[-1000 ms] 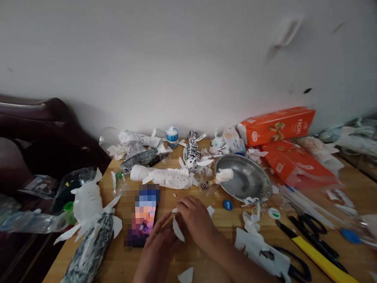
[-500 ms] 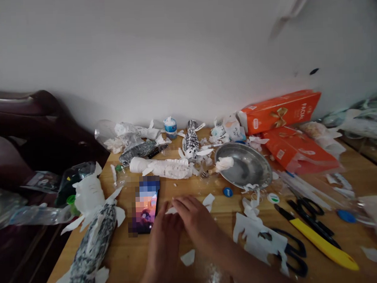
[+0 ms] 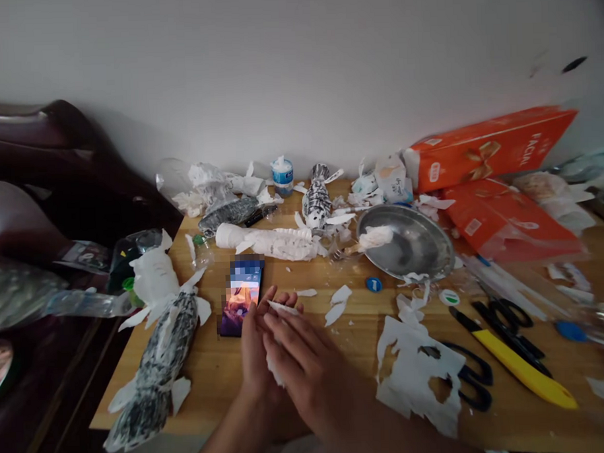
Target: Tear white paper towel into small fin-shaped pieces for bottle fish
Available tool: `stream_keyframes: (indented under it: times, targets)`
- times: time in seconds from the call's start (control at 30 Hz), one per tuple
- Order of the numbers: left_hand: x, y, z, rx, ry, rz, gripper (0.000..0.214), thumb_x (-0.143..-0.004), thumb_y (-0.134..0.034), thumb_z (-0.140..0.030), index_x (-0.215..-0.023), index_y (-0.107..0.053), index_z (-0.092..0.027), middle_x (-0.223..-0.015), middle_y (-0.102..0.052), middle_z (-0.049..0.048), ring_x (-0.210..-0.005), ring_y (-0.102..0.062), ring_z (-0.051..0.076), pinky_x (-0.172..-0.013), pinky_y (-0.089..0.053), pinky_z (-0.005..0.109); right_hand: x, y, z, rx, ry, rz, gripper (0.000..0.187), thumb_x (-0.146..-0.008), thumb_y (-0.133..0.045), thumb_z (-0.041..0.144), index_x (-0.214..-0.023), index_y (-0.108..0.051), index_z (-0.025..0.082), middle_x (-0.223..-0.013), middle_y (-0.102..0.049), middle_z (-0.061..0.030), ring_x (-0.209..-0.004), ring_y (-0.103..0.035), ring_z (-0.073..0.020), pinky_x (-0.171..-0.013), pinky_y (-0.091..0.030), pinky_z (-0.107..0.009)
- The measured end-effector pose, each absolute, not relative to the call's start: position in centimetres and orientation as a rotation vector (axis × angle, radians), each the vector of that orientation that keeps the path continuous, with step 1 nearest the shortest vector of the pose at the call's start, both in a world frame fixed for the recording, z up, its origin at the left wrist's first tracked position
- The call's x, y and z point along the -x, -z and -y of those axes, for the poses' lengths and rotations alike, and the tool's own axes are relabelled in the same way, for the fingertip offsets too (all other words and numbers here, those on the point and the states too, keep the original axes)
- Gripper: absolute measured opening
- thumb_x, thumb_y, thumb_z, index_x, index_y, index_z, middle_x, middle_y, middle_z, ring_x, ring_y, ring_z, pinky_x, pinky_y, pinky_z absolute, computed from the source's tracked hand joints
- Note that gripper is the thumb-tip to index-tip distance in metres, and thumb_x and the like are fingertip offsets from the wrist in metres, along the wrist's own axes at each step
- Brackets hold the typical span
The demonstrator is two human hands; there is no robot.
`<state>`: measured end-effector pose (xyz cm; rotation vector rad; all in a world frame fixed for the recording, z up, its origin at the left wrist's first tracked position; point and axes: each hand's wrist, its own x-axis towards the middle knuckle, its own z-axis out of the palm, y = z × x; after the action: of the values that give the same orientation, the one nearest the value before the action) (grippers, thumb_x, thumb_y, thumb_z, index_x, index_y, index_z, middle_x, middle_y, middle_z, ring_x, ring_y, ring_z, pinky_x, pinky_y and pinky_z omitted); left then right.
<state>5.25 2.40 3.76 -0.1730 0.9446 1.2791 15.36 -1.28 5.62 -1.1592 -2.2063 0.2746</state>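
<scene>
My left hand point(image 3: 253, 344) lies palm up over the wooden table point(image 3: 346, 357), fingers curled round a white paper scrap point(image 3: 281, 309). My right hand point(image 3: 299, 362) rests flat across it, fingers stretched out and pressing on the scrap. A phone point(image 3: 241, 297) with a lit screen lies just left of my hands. More paper scraps point(image 3: 338, 303) lie to the right.
A paper-covered fish-shaped bottle point(image 3: 162, 350) lies at the left, others point(image 3: 267, 242) at the back. A metal bowl point(image 3: 422, 249), cut paper sheet point(image 3: 416, 374), black scissors point(image 3: 468, 379), yellow knife point(image 3: 520, 371) and orange boxes point(image 3: 492, 147) fill the right. A dark chair point(image 3: 57, 169) stands left.
My hands turned from working on the table to the left palm facing up with the right hand laid flat over the scrap. The view shifted down and left.
</scene>
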Motion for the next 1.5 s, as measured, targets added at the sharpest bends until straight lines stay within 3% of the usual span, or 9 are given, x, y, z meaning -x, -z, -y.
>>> stream_keyframes:
  times: [0.1,0.23,0.47,0.63,0.8,1.0,1.13,1.33,1.5]
  targets:
    - [-5.6,-4.5,-2.8,0.254,-1.322,-0.933,0.025,-0.097,-0.044,-0.031,-0.101,-0.065,-0.018,-0.099,-0.073,0.0076,-0.097,-0.073,0.018,-0.098,-0.055,0.034,-16.4,-5.6,0.5,1.247,-0.431,2.023,0.040,-0.096,-0.048,0.011,-0.133,-0.059,0.022,-0.134,-0.060,-0.0113,-0.125,-0.055,-0.0261,-0.105,-0.049,-0.046]
    - [-5.9,-4.9,-3.1,0.275,-1.404,-0.893,0.031,-0.100,-0.035,-0.027,-0.103,-0.063,-0.013,-0.110,-0.073,0.0146,-0.107,-0.072,0.023,-0.102,-0.053,0.038,-17.1,-5.1,0.0,1.272,-0.763,1.633,0.022,-0.098,-0.051,0.017,-0.116,-0.061,0.024,-0.108,-0.064,-0.0057,-0.101,-0.062,-0.0175,-0.088,-0.054,-0.032]
    - [-6.2,-4.3,-2.6,0.225,-1.448,-0.859,0.029,-0.099,-0.037,-0.027,-0.109,-0.060,-0.013,-0.121,-0.070,0.0183,-0.114,-0.070,0.026,-0.102,-0.052,0.038,-16.9,-3.8,0.4,1.318,-0.745,1.564,0.012,-0.094,-0.059,0.016,-0.102,-0.058,0.025,-0.098,-0.066,-0.0010,-0.094,-0.062,-0.0179,-0.085,-0.048,-0.033]
    - [-6.5,-4.0,-2.4,0.210,-1.457,-0.855,0.026,-0.099,-0.039,-0.024,-0.108,-0.060,-0.014,-0.121,-0.071,0.0170,-0.115,-0.069,0.025,-0.103,-0.052,0.036,-17.3,-3.3,0.6,1.306,-0.699,1.712,0.013,-0.092,-0.060,0.010,-0.096,-0.058,0.023,-0.107,-0.061,-0.0047,-0.107,-0.056,-0.0206,-0.095,-0.045,-0.037]
    - [-6.4,-4.0,-2.8,0.167,-1.465,-0.869,0.022,-0.097,-0.042,-0.022,-0.106,-0.061,-0.016,-0.121,-0.072,0.0159,-0.118,-0.068,0.026,-0.100,-0.054,0.038,-17.9,-3.5,0.9,1.296,-0.833,1.720,0.015,-0.093,-0.059,0.009,-0.093,-0.056,0.023,-0.093,-0.061,-0.0009,-0.091,-0.057,-0.0162,-0.081,-0.047,-0.029]
    - [-7.0,-4.5,-2.9,0.207,-1.435,-0.860,0.023,-0.095,-0.045,-0.022,-0.112,-0.058,-0.014,-0.127,-0.069,0.0194,-0.120,-0.067,0.026,-0.097,-0.055,0.033,-18.2,-4.1,0.6,1.275,-0.983,1.630,0.012,-0.089,-0.064,0.012,-0.091,-0.062,0.023,-0.110,-0.058,-0.0030,-0.093,-0.061,-0.0132,-0.071,-0.049,-0.023]
    - [-7.3,-4.8,-2.9,0.276,-1.408,-0.861,0.027,-0.094,-0.044,-0.018,-0.117,-0.056,-0.012,-0.127,-0.068,0.0214,-0.117,-0.068,0.026,-0.090,-0.058,0.030,-18.1,-4.1,0.5,1.301,-1.021,1.581,0.011,-0.089,-0.063,0.013,-0.091,-0.062,0.023,-0.095,-0.061,-0.0002,-0.077,-0.060,-0.0113,-0.065,-0.048,-0.022]
    - [-7.6,-4.7,-3.0,0.307,-1.385,-0.828,0.028,-0.094,-0.044,-0.020,-0.118,-0.057,-0.010,-0.126,-0.068,0.0224,-0.114,-0.070,0.027,-0.087,-0.060,0.032,-18.3,-3.6,1.0,1.325,-0.759,1.673,0.023,-0.092,-0.060,0.012,-0.110,-0.058,0.025,-0.098,-0.065,-0.0008,-0.091,-0.061,-0.0149,-0.082,-0.050,-0.028]
    - [-7.9,-4.2,-2.9,0.285,-1.382,-0.789,0.024,-0.094,-0.045,-0.019,-0.111,-0.059,-0.011,-0.124,-0.069,0.0209,-0.114,-0.070,0.028,-0.093,-0.059,0.037,-18.7,-3.1,0.9,1.352,-0.698,1.633,0.013,-0.095,-0.057,0.016,-0.105,-0.060,0.024,-0.109,-0.061,-0.0057,-0.104,-0.059,-0.0180,-0.090,-0.051,-0.034]
